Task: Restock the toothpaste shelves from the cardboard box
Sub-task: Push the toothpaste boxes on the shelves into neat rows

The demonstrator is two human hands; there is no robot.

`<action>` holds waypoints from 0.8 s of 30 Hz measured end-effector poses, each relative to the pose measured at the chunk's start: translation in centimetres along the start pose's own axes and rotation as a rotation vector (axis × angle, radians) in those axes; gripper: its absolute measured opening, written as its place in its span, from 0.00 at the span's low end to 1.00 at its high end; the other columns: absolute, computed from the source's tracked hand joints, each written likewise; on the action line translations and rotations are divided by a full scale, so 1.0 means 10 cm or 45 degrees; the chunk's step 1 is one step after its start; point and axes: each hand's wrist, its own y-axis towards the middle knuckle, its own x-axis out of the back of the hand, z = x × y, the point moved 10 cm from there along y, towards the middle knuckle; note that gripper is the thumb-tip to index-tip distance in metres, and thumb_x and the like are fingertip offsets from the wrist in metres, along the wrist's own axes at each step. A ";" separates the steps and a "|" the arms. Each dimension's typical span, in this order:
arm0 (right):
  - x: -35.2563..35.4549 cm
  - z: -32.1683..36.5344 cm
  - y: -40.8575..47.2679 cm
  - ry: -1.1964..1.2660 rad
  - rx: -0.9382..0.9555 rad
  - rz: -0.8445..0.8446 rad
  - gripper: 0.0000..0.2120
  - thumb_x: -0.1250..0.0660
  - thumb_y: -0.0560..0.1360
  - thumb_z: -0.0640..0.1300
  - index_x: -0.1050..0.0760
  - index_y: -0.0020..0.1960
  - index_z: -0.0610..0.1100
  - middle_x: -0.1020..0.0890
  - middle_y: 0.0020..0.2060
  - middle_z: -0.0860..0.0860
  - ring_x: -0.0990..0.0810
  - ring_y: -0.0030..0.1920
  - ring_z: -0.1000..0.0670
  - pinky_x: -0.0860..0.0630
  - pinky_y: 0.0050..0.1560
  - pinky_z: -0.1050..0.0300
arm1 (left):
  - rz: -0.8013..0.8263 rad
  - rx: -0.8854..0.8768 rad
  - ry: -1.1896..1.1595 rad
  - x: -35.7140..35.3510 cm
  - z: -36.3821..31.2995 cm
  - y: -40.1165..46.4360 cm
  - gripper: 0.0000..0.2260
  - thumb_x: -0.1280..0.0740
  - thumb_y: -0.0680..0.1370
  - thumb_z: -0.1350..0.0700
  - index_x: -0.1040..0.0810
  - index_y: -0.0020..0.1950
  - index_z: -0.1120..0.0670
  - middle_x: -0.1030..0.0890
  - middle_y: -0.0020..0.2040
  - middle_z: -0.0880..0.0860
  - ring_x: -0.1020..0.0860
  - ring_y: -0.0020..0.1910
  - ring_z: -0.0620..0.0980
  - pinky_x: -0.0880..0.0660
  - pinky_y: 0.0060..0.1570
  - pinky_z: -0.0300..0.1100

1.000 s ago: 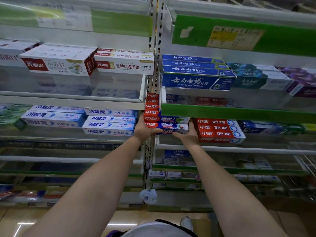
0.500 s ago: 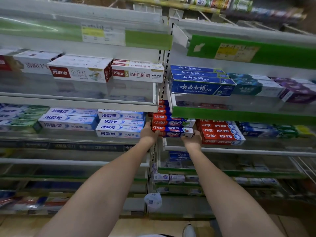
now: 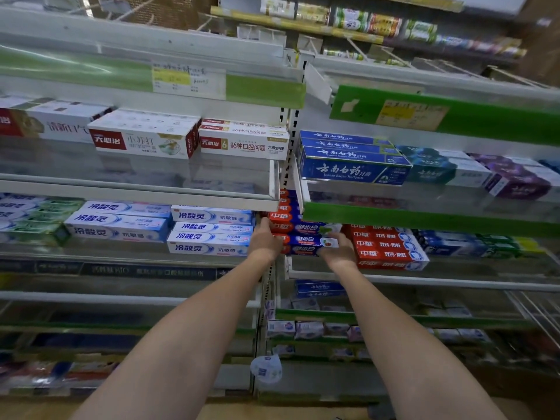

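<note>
A stack of red-and-blue toothpaste boxes (image 3: 306, 230) sits on the middle shelf (image 3: 424, 281), at the joint between two shelf bays. My left hand (image 3: 266, 242) presses flat against the stack's red left ends, fingers pointing up. At the stack's lower front, my right hand (image 3: 339, 251) holds the bottom boxes, thumb on the front and fingers beneath. Red boxes (image 3: 385, 247) lie right beside the stack. The cardboard box is out of view.
White-and-blue boxes (image 3: 209, 234) fill the shelf left of my hands. Above are white boxes (image 3: 242, 140) and dark blue boxes (image 3: 351, 165) behind a clear shelf lip. A green price rail (image 3: 424, 218) overhangs the stack. Lower shelves hold small packs.
The view has tilted upward, showing more of the top shelves. Both hands stay at the red-and-blue stack; my right hand has shifted slightly along its front.
</note>
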 end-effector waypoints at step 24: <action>0.11 0.02 -0.10 -0.209 -0.011 -0.122 0.07 0.34 0.78 0.37 0.26 0.56 0.40 0.20 0.47 0.46 0.22 0.43 0.46 0.27 0.41 0.57 | -0.123 0.088 0.133 0.19 0.13 -0.12 0.01 0.34 0.81 0.58 0.24 0.50 0.53 0.21 0.45 0.50 0.22 0.43 0.48 0.25 0.47 0.44</action>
